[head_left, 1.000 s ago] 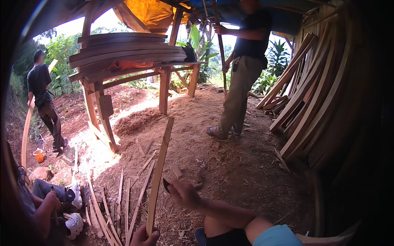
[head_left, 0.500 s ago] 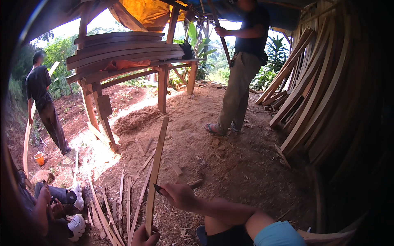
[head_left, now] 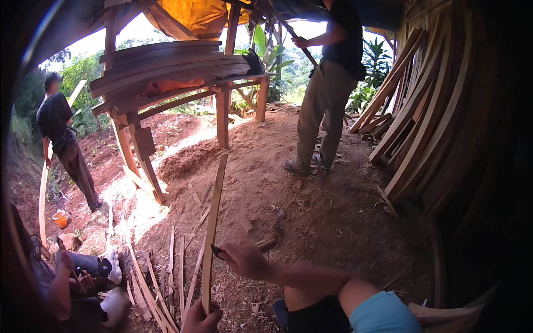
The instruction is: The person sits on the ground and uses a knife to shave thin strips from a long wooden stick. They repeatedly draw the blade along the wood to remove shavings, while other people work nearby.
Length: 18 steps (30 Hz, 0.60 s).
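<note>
My left hand (head_left: 200, 320) is closed round the lower end of a long, narrow wooden strip (head_left: 214, 222), which stands nearly upright before me. In my right hand (head_left: 247, 262) is a knife, gripped in the closed fist. Its short dark blade (head_left: 217, 251) lies against the right edge of the strip, below the middle. My right forearm crosses over my bare leg. A brown, stick-like piece (head_left: 267, 245) shows just beyond the right fist; I cannot tell whether it is the knife's handle or lies on the ground.
Several thin strips (head_left: 145, 288) lie on the dirt at lower left, beside a seated person (head_left: 61, 288). Stacked planks (head_left: 166, 72) rest on a wooden stand. One person (head_left: 330, 94) stands ahead with a pole, another (head_left: 61, 133) at left near an orange bucket (head_left: 60, 218). Boards (head_left: 427, 116) lean at right.
The view has shifted slightly. The blade stays against the strip at about the same height. The standing person's pole leans further over, and the seated person's hands have moved.
</note>
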{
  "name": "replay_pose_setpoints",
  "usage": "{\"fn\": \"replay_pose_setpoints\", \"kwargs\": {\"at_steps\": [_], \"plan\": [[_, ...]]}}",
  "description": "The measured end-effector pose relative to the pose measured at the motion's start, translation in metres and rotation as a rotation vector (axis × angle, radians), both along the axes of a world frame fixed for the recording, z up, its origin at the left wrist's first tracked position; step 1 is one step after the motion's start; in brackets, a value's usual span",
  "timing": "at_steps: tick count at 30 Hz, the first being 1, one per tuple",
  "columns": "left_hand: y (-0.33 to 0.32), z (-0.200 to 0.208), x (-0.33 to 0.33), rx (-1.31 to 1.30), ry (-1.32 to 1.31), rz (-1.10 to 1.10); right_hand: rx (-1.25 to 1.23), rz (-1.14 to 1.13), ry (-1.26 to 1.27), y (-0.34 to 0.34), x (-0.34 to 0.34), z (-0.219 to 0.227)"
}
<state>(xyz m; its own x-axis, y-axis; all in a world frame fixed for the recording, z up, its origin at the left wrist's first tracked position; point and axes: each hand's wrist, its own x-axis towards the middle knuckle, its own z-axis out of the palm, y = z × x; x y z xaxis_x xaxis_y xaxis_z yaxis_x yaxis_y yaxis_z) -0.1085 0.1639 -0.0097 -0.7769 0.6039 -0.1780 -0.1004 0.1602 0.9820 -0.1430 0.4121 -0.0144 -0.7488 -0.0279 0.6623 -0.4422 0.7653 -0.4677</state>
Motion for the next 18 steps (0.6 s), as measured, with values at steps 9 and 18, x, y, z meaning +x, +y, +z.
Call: {"fn": "replay_pose_setpoints", "kwargs": {"at_steps": [9,18], "plan": [[0.003,0.013,-0.007,-0.147,-0.18,-0.111,0.036,-0.051,0.028,0.011,-0.001,-0.005],[-0.011,0.0,-0.001,0.0,-0.182,-0.151,0.021,0.002,0.075,0.007,0.001,0.001]]}}
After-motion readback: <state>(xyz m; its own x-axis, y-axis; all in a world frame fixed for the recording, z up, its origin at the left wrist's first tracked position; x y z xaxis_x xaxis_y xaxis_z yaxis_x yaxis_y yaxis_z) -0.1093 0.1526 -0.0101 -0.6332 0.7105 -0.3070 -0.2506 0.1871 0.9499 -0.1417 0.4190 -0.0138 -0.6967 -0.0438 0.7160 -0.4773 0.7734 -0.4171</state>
